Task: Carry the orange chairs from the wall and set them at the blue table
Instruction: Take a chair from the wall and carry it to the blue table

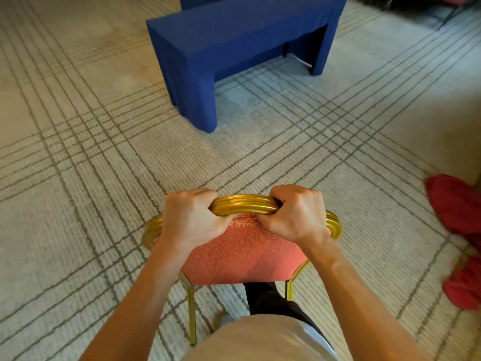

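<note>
Plaid carpet (78, 126), blue-draped table (234, 48), hands gripping ribbed gold chair (243, 204) rail

Our two bare forearms reaching forward, our left grip (188, 220) and right grip (294, 213) fists side by side, knuckles up, fingers curled tight around chair back rail (243, 204)

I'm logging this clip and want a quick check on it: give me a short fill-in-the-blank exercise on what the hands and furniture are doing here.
1. Both hands, left hand and right hand, grip the chair's ____-coloured top rail.
2. The chair's upholstered back is ____.
3. The table ahead is draped in ____ cloth.
4. The floor is covered with a ____ bearing a grid of lines.

Missing words: gold; orange; blue; carpet
</note>
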